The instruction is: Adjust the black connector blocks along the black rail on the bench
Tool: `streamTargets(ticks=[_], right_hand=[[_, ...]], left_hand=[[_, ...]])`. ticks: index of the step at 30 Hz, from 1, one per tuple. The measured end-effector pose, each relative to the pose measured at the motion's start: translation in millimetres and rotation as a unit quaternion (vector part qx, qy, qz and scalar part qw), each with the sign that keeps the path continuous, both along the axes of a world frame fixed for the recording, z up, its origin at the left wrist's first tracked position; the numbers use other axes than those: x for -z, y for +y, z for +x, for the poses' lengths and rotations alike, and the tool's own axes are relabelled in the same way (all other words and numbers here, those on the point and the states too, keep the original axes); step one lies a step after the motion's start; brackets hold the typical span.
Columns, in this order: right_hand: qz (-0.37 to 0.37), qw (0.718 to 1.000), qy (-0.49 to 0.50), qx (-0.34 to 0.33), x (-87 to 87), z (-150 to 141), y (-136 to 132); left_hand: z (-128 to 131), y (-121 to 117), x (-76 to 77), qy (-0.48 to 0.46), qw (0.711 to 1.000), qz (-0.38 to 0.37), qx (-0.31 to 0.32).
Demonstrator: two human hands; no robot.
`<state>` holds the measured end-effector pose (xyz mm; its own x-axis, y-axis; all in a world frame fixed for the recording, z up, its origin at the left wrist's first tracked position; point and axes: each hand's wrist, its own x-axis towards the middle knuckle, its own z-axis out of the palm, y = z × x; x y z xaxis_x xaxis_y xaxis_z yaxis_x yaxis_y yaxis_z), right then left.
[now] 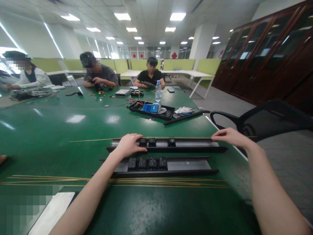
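A long black rail (186, 149) with a silver channel lies across the table, three small black blocks (171, 141) seated in it. Along its far edge runs a thin brass-coloured rod (93, 140). My left hand (129, 144) spans the rail near its left end, thumb on the near edge and fingertips at the far edge by the rod. At the rail's right end my right hand (226, 135) pinches the rod between thumb and fingers. Closer to me rests a second black rail (190, 164), with several black blocks (142, 164) side by side in it.
Several loose brass-coloured rods (158, 181) lie in front of the rails. Beyond are a black tray (168, 112) of parts, a water bottle (158, 91), gloves (183, 112) and a black strip (186, 117). A chair (264, 117) stands at right. Other people sit across the table (97, 127).
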<state>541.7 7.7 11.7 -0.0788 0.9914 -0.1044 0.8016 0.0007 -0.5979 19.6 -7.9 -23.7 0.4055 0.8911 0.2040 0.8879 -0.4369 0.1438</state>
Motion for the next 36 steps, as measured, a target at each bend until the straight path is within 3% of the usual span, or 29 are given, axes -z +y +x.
streamTargets(ticks=[10, 15, 19, 24, 29, 36], right_hand=[[0.014, 0.996, 0.018, 0.083, -1.0, 26.1, -9.3], [0.035, 0.997, 0.000, 0.067, -9.0, 19.6, -8.5], [0.091, 0.996, -0.017, 0.013, -17.6, -12.9, -2.3], [0.155, 0.985, 0.016, -0.068, -15.7, -86.1, 2.0], [0.138, 0.975, 0.045, -0.167, 6.1, -141.6, 1.8], [0.211, 0.959, 0.026, -0.186, 36.7, -163.8, 2.6]], left_hand=[[1.9, -1.7, -3.9, 0.010, 1.000, -0.007, -0.003], [2.3, -1.7, -3.9, 0.009, 1.000, -0.007, -0.003], [1.3, -0.3, -1.6, 0.012, 1.000, -0.007, -0.005], [1.3, -0.7, -1.3, 0.010, 1.000, -0.004, -0.006], [2.1, -2.3, -4.0, 0.006, 1.000, -0.006, -0.005], [1.9, -2.6, -4.5, 0.000, 1.000, -0.004, -0.004]])
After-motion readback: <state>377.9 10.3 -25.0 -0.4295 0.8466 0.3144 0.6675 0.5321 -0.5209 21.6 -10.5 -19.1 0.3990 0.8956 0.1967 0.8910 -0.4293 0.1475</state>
